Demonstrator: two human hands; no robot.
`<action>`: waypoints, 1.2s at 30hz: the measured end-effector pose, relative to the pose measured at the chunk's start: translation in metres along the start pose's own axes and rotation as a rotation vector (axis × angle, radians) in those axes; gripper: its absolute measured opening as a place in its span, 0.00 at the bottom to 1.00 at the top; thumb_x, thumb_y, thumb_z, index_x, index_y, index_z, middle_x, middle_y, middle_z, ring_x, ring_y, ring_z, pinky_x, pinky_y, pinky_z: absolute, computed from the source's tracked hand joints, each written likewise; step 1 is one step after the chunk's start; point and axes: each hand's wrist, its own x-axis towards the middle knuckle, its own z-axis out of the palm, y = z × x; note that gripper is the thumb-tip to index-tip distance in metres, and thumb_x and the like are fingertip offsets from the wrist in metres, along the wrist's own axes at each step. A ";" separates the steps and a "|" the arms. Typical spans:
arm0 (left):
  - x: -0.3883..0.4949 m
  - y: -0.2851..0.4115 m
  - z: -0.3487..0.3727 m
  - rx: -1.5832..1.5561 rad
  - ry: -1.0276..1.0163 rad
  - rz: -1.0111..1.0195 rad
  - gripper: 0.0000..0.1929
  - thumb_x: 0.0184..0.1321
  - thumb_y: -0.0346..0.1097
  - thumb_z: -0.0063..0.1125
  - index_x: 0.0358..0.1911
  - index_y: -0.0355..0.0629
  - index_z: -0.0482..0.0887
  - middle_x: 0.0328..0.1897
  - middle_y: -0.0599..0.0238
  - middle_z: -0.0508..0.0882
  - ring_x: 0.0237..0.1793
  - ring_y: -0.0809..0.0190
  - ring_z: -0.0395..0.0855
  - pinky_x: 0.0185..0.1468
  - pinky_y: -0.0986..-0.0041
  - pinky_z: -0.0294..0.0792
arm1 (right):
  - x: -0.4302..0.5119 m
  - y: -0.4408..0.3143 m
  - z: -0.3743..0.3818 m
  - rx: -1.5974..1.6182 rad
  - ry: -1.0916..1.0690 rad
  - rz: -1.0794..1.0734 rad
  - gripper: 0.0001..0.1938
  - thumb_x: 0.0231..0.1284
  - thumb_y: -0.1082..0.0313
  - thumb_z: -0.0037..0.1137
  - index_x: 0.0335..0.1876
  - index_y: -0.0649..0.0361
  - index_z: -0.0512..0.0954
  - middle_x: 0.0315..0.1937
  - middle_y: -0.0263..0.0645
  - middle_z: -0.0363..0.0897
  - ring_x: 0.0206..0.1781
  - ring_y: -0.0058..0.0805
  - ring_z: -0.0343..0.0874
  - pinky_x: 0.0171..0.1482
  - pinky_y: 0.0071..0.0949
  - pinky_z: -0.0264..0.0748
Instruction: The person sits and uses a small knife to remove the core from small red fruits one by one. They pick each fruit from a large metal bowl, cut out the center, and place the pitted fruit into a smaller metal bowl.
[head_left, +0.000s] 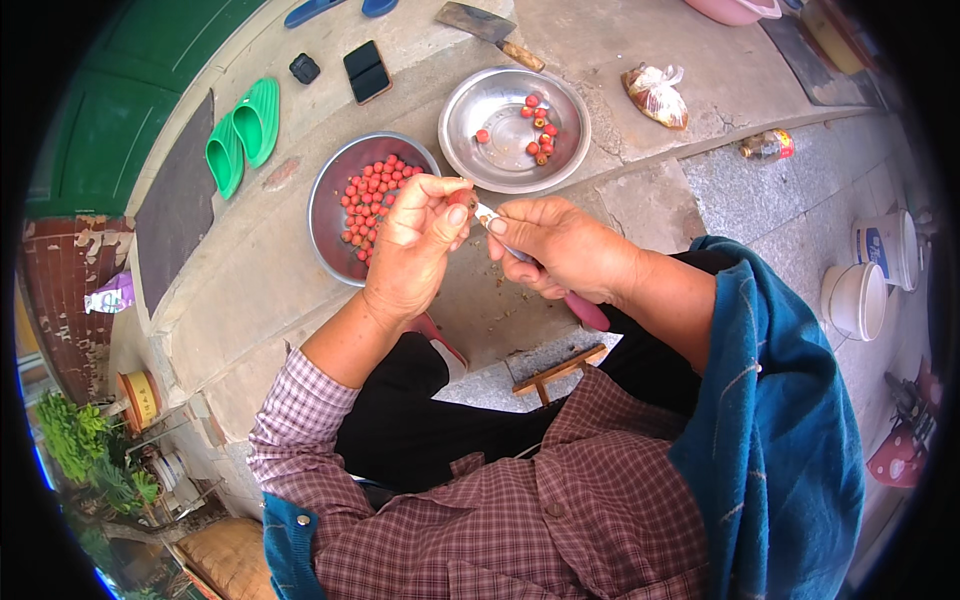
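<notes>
Between the thumb and fingers of my left hand (412, 247) is a red hawthorn fruit (462, 199), its stem or blossom end turned to the right. My right hand (559, 244) grips a small metal tool (517, 253), probably a knife. Its light tip touches the fruit's end, and some bits cling near it. Most of the handle is hidden by my fingers. Just beyond my left hand, a deep steel bowl (324, 161) holds many whole red hawthorns (367, 202), partly covered by the hand. A shallower steel basin (469, 105) farther off contains several hawthorns (541, 112) and a little liquid.
Past the basin lies a cleaver (480, 24) with a wooden handle. A phone (367, 71), a small black object (304, 68) and green slippers (255, 124) are on the concrete step. A tied plastic bag (656, 94) and a bottle (769, 145) lie to the right, near white buckets (853, 300).
</notes>
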 end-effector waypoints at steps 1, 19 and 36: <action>0.000 0.000 0.000 0.002 -0.004 0.010 0.11 0.69 0.33 0.56 0.52 0.40 0.74 0.42 0.68 0.77 0.38 0.71 0.71 0.42 0.79 0.66 | 0.000 0.000 -0.001 0.030 -0.018 0.005 0.14 0.77 0.60 0.41 0.35 0.57 0.73 0.18 0.29 0.67 0.16 0.15 0.56 0.17 0.19 0.51; 0.002 0.010 -0.009 -0.097 -0.084 -0.244 0.15 0.75 0.43 0.44 0.54 0.39 0.75 0.41 0.64 0.79 0.35 0.68 0.74 0.41 0.78 0.67 | 0.002 -0.004 -0.001 -0.271 0.043 -0.057 0.16 0.75 0.57 0.45 0.31 0.58 0.74 0.17 0.29 0.68 0.17 0.16 0.60 0.18 0.20 0.56; -0.001 -0.008 0.001 -0.118 0.050 -0.029 0.07 0.71 0.31 0.51 0.50 0.42 0.75 0.46 0.64 0.81 0.41 0.71 0.74 0.45 0.77 0.69 | 0.008 0.010 -0.004 -0.098 0.018 -0.031 0.14 0.75 0.58 0.44 0.34 0.57 0.74 0.19 0.29 0.69 0.16 0.16 0.60 0.18 0.21 0.57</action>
